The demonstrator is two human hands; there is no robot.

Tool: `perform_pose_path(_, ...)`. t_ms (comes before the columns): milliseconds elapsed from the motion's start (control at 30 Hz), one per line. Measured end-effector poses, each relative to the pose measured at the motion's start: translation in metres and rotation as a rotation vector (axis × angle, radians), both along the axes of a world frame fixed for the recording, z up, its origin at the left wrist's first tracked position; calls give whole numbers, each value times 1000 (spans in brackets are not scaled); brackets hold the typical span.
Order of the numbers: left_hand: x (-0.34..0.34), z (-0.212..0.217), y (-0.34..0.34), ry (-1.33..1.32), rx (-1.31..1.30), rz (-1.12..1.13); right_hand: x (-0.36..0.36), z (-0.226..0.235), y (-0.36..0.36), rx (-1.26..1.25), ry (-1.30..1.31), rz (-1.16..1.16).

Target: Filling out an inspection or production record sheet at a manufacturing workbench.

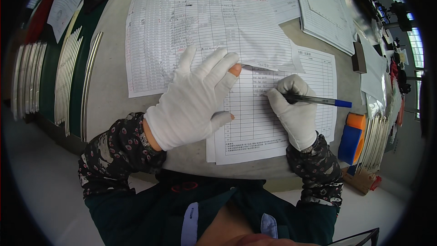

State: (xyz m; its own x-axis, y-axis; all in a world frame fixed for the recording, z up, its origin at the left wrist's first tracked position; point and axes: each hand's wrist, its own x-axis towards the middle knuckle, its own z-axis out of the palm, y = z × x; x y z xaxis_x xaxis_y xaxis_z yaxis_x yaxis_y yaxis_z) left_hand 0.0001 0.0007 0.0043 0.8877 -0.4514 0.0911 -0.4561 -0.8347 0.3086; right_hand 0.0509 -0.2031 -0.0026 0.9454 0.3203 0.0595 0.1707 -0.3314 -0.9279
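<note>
My right hand [293, 107], in a white glove, is closed around a pen [323, 101] with a blue end. The pen lies slanted over a printed form [255, 136] with a ruled grid, and its tip is hidden by the fingers. Some rows near the form's top carry dark writing. My left hand [193, 98], also gloved, lies flat with fingers stretched out, across the lower edge of a larger filled-in table sheet [154, 41] and the form. Two of its fingertips show bare through the glove. The larger sheet overlaps the form's upper part.
Bundles of thin metal rods [68, 79] stand along the left edge, with more rods [373, 143] at the right. An orange and blue block-shaped object [352, 139] is beside my right forearm. A paper stack [323, 13] and a dark small block [358, 58] lie at the far right.
</note>
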Motion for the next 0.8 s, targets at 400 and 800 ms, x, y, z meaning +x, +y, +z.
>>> perform_pose_path(400,-1,1,0,-2,-13,-6,-1,-2,-3,11,-25,-36)
perform_pose_path(800,0,1,0,2,-16,-4,-1,0,-2,4,-11,-18)
